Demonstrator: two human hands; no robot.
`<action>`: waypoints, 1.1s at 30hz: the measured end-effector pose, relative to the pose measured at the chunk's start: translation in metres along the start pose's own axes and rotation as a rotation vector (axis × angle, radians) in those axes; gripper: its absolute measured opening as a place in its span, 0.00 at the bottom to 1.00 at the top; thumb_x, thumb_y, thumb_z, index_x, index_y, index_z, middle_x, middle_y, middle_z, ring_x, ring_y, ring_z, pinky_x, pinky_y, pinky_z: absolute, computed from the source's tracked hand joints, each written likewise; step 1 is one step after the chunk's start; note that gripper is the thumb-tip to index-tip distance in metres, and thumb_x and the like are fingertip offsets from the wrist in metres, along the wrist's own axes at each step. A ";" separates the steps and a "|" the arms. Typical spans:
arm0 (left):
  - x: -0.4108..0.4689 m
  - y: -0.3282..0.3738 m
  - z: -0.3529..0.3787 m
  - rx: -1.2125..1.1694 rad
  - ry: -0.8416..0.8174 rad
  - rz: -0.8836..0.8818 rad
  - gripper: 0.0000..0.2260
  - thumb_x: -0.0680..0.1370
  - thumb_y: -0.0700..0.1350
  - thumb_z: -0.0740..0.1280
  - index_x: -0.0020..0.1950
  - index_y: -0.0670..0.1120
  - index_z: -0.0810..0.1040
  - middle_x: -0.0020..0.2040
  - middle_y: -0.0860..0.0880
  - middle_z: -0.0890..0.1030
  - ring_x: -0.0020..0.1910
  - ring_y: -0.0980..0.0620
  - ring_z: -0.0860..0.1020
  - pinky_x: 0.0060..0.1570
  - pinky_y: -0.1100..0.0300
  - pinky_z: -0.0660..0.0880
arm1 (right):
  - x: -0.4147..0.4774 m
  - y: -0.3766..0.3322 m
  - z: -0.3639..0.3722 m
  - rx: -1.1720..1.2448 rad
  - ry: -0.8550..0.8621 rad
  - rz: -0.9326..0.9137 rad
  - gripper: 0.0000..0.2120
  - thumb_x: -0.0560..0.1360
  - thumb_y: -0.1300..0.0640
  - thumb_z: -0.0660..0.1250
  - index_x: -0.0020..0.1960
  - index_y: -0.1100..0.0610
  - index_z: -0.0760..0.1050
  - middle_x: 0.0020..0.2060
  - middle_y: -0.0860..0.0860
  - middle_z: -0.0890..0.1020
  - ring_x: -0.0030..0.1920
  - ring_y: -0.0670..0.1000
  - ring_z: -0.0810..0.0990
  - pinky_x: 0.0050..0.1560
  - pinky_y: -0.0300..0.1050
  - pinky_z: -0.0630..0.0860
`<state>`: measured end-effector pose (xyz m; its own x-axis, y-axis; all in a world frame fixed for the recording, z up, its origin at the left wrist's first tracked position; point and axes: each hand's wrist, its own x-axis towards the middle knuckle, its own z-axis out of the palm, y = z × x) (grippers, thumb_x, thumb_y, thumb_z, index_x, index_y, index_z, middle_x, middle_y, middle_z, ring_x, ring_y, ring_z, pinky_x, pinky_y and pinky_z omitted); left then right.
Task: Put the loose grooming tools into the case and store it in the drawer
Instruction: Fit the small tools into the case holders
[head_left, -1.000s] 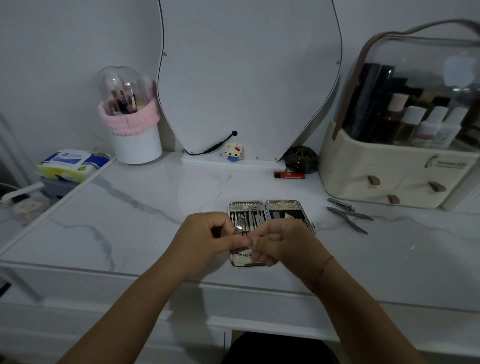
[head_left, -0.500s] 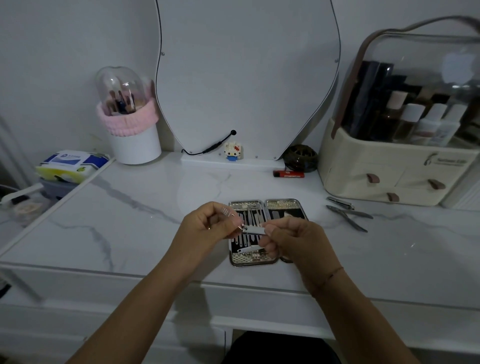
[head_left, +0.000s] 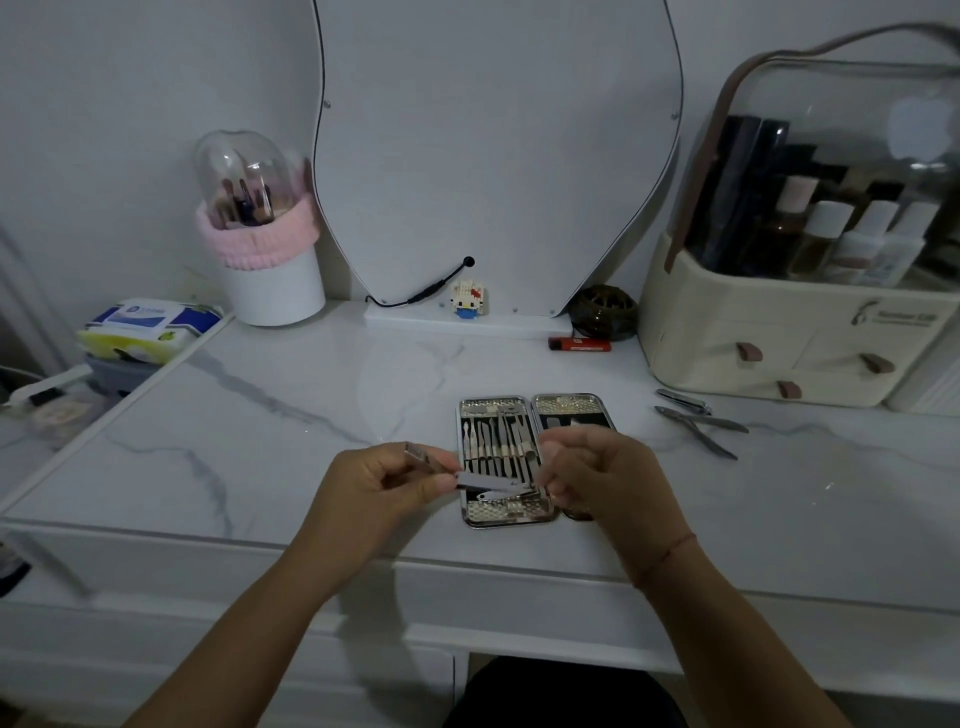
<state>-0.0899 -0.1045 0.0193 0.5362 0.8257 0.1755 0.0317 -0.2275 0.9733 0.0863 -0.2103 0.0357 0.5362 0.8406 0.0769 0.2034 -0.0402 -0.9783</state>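
Partway through tidying a white marble-look dressing table (head_left: 291, 457), viewed from a head camera looking down at a person's two bare hands. An open metal case (head_left: 491, 404) lies flat in the middle of the table, near the front edge. Its left half holds a row of slim steel tools tucked under a strap; its right half is partly hidden behind the right hand.

Both hands hover just above the lower part of the case, holding a flat silver nail clipper (head_left: 493, 481) between them. The left hand (head_left: 374, 486) pinches one end with thumb and fingertips. The right hand (head_left: 597, 475) has its fingers curled at the other end and seems to pinch it too.

This clipper is not yet in its slot. To the right, well apart from the case, two loose tools lie on the table: a small clipper (head_left: 683, 401) and a pair of nippers (head_left: 701, 430). Those remain to be packed, the case closed, and then stored; the drawer front (head_left: 571, 597) under the tabletop looks shut.
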 end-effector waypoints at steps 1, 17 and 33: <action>-0.001 -0.002 -0.004 0.045 -0.009 0.001 0.10 0.68 0.33 0.74 0.38 0.48 0.86 0.39 0.53 0.86 0.39 0.60 0.82 0.41 0.73 0.75 | 0.001 0.003 -0.005 -0.039 0.042 -0.019 0.05 0.73 0.63 0.65 0.46 0.57 0.80 0.28 0.51 0.82 0.28 0.45 0.76 0.33 0.37 0.77; -0.005 -0.010 -0.004 0.168 0.000 -0.014 0.07 0.67 0.36 0.76 0.37 0.48 0.85 0.39 0.57 0.86 0.40 0.61 0.83 0.43 0.74 0.75 | 0.010 0.021 -0.019 -0.260 0.008 -0.094 0.07 0.73 0.62 0.66 0.45 0.50 0.79 0.36 0.43 0.83 0.37 0.35 0.80 0.38 0.25 0.75; 0.001 -0.015 0.012 0.249 -0.053 0.087 0.10 0.68 0.41 0.76 0.40 0.57 0.84 0.44 0.63 0.83 0.46 0.61 0.80 0.49 0.73 0.72 | 0.014 0.021 -0.020 -0.300 -0.067 -0.083 0.06 0.72 0.61 0.68 0.46 0.53 0.81 0.23 0.38 0.78 0.30 0.36 0.77 0.35 0.25 0.72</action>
<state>-0.0797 -0.1063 0.0030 0.5889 0.7711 0.2421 0.1872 -0.4216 0.8872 0.1139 -0.2102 0.0199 0.4546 0.8810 0.1313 0.4818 -0.1192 -0.8682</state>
